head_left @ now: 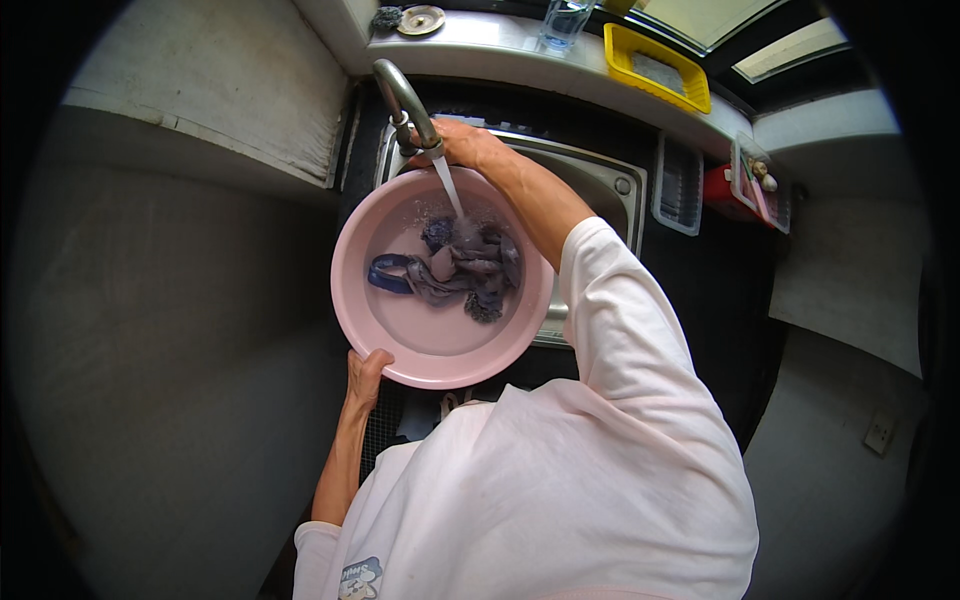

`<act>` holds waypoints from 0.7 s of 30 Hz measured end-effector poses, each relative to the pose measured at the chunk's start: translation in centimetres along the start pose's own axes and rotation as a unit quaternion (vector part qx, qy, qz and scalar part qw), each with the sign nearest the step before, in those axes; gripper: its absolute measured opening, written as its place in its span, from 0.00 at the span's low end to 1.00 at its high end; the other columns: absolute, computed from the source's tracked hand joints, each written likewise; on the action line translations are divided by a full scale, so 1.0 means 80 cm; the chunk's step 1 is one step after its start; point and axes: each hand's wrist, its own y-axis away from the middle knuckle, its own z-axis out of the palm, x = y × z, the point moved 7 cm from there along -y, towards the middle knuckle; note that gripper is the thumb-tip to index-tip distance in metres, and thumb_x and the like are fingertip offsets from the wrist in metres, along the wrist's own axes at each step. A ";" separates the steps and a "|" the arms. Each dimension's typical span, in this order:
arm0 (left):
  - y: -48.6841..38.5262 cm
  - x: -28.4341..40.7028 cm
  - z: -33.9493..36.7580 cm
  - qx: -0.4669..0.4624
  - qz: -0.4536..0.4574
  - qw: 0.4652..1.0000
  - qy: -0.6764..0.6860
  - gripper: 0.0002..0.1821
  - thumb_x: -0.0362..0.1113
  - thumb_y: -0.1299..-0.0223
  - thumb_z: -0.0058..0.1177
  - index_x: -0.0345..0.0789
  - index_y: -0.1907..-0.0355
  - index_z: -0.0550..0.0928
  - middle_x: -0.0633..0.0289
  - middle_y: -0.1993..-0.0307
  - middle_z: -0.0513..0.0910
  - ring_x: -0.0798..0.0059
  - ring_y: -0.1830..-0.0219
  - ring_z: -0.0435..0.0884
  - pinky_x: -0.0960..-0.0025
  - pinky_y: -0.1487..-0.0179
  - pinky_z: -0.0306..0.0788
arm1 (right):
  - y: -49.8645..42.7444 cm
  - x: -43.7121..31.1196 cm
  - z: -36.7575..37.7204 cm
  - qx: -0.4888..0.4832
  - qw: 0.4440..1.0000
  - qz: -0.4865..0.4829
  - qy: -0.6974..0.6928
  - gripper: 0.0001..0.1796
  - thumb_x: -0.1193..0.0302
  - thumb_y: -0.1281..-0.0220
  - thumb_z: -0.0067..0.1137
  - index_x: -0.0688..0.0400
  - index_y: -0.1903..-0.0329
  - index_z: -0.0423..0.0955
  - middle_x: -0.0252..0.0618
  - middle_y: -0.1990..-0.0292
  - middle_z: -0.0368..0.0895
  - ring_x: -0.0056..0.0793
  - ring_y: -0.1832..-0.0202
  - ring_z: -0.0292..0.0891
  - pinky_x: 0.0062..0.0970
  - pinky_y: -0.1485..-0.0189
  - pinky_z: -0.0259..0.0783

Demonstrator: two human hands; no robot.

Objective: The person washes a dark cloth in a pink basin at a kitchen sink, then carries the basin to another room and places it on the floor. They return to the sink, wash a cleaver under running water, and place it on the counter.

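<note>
Water runs from a metal faucet (409,94) into a pink plastic basin (442,367) over a steel sink (592,180). Dark wet cloth (469,262) with a blue band lies in the basin's water. My left hand (369,371) grips the basin's near-left rim, its thumb over the edge. At the far side, my right hand (450,142) reaches behind the faucet spout, by its base and the basin's far rim; its fingers are largely hidden, so what they hold cannot be told.
Along the window ledge are a scouring pad (386,18), a small dish (421,20), a glass of water (566,26) and a yellow tray (656,67). A clear plastic tray (677,184) and a red container (721,187) stand right of the sink. A wall (210,67) rises at left.
</note>
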 end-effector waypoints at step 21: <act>0.015 0.008 0.007 -0.006 -0.011 1.000 0.007 0.21 0.40 0.53 0.57 0.23 0.62 0.83 0.56 0.65 0.85 0.69 0.63 0.79 0.67 0.55 0.73 | 0.003 0.044 -0.017 -0.018 0.989 0.056 -0.136 0.17 0.62 0.33 0.52 0.65 0.65 0.78 0.43 0.72 0.81 0.32 0.69 0.74 0.38 0.62 0.73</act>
